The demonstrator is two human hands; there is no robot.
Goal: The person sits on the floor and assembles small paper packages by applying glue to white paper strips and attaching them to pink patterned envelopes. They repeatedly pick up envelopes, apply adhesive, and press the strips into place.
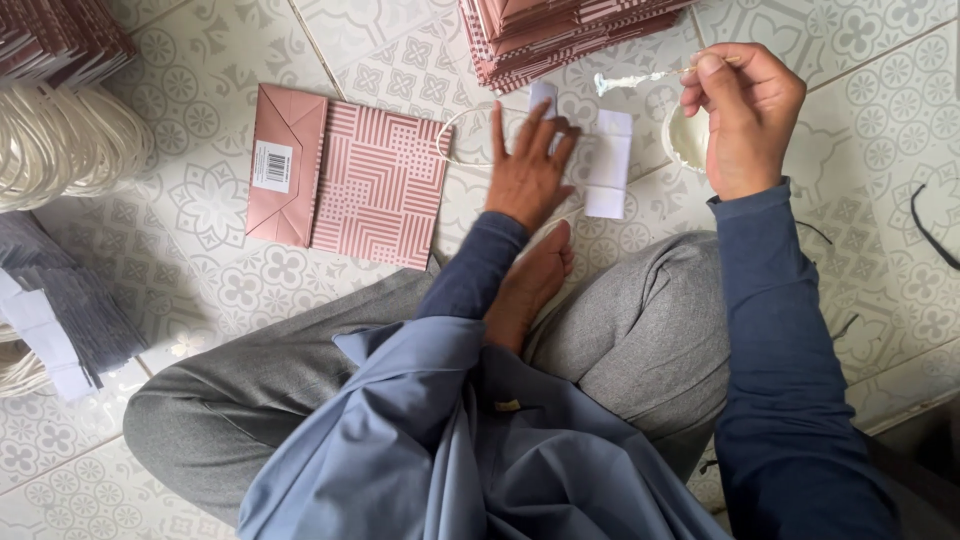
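Observation:
My left hand [528, 170] lies flat with fingers spread on a white paper strip [607, 165] on the tiled floor, next to a white cord loop [452, 135]. My right hand [740, 115] is raised to the right, pinching a thin stick with a blob of glue at its tip [630, 79]. A small white cup [685, 138] sits just under that hand. A flat pink patterned paper bag [350, 178] lies on the floor left of my left hand.
A stack of folded pink bags [550, 35] lies at the top. White cord handles [60, 145] are heaped at the left, with another bag stack [55, 40] above and grey paper pieces [70, 310] below. My crossed legs [620, 330] fill the foreground.

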